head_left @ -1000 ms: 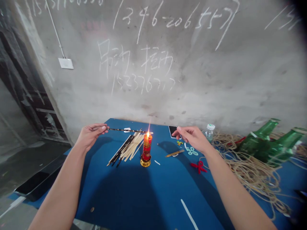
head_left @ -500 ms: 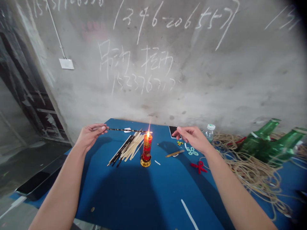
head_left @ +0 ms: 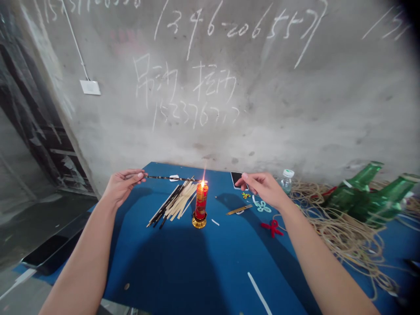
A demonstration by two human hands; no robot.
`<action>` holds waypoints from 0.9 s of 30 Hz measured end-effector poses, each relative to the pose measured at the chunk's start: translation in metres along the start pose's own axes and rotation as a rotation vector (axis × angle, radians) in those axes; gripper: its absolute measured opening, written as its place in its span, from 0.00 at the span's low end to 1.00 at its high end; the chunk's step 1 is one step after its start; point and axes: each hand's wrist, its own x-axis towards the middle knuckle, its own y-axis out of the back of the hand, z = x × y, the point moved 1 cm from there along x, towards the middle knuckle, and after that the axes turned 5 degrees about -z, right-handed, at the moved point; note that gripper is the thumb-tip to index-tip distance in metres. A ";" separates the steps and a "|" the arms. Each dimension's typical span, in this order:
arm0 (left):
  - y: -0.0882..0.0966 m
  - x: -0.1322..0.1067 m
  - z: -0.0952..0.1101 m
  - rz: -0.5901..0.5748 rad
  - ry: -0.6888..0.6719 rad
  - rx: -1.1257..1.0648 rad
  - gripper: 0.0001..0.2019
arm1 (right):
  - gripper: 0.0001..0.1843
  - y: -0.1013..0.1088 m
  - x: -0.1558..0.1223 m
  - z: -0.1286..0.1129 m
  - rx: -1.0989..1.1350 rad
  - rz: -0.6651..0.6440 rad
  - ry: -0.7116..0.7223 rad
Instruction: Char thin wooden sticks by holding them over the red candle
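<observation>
Between the thumb and fingers of my left hand (head_left: 126, 186) is one end of a thin dark stick (head_left: 164, 177). The stick runs level to the right, and its pale far end reaches the flame of a lit red candle (head_left: 201, 202). The candle stands upright in a gold base. Above the right part of the table hovers my right hand (head_left: 259, 187), fingers loosely bent and apart, with nothing seen in them. It overlaps the edge of a phone (head_left: 235, 178). Left of the candle lies a pile of pale and blackened sticks (head_left: 179, 201).
On the blue table (head_left: 170, 262) lie a cutter knife (head_left: 239, 210), a red twisted shape (head_left: 272, 228) and a pale green flower shape (head_left: 262, 206). To the right are coiled cord (head_left: 341, 236), green bottles (head_left: 382, 199) and a small clear bottle (head_left: 286, 180). A grey wall stands behind.
Almost nothing differs. The stick's end stays at the flame, and both hands keep nearly the same place.
</observation>
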 end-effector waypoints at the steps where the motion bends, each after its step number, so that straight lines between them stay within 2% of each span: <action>1: 0.000 0.000 0.000 0.003 0.001 -0.001 0.18 | 0.30 0.000 0.000 0.000 0.001 -0.003 -0.002; 27: 0.009 0.003 -0.008 -0.006 0.007 -0.055 0.16 | 0.29 0.001 0.000 -0.001 0.017 -0.002 0.014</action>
